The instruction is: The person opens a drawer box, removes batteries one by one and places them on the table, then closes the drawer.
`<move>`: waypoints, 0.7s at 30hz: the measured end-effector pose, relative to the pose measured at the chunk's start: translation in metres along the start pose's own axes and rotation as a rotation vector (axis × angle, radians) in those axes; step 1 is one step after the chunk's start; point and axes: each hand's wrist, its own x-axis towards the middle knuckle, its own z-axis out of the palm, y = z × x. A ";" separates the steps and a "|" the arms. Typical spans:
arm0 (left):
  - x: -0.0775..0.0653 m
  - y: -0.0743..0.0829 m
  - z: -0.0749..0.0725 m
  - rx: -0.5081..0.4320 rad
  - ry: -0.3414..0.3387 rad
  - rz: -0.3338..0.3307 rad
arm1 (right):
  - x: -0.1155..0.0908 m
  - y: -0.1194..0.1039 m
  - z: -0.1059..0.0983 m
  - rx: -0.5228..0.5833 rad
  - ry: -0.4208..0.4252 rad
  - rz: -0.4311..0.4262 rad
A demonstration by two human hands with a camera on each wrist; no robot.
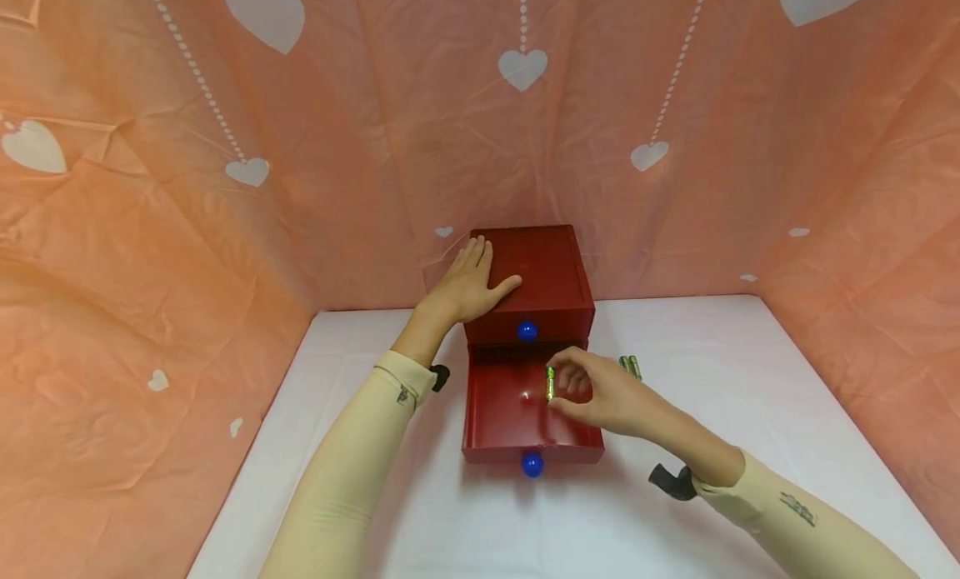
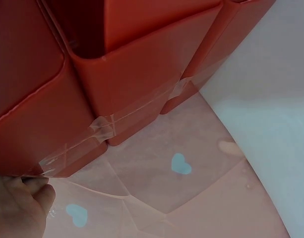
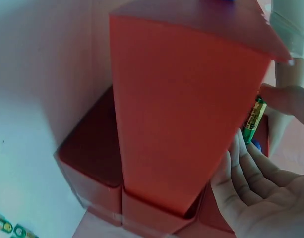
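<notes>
Battery: the small green-and-gold battery [image 1: 550,385] is being held over the open drawer [image 1: 495,425], nearer its right side than its left; whether the drawer's floor is being touched cannot be told.
Right hand: by the right hand [image 1: 611,396] the battery is being pinched end to end, the thumb [image 1: 573,411] being set at the near end and the fingertips [image 1: 566,356] at the far end; the gap is being filled by the battery's length alone.
Long axis: the battery is being pointed roughly front to back, along the drawer's own depth; its exact tilt is not being shown clearly.
Governing relation: the battery is being carried on the left side of the right palm, with the drawer's floor beneath, so height above that floor is judged to be what counts most.
Left hand: farther from the battery, the left hand [image 1: 468,291] is being rested on the red cabinet [image 1: 543,262], fingers straight, thumb spread, nothing being gripped.
Blue knobs: the upper knob [image 1: 527,331] and the lower knob [image 1: 532,465] are being left untouched.
Spare pair: two more batteries [image 1: 635,367] are being supported by the white table [image 1: 525,537], right of the cabinet, partly hidden by the right hand.
</notes>
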 end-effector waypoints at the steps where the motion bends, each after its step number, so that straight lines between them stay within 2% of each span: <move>1: 0.000 0.000 0.000 0.002 0.001 0.001 | -0.001 0.001 -0.002 -0.001 0.008 -0.010; 5: 0.000 0.000 0.000 -0.006 -0.004 0.000 | -0.006 0.003 -0.011 -0.007 0.039 -0.041; 21: -0.002 0.001 -0.001 -0.008 -0.012 -0.007 | -0.026 0.022 -0.035 -0.053 0.110 -0.072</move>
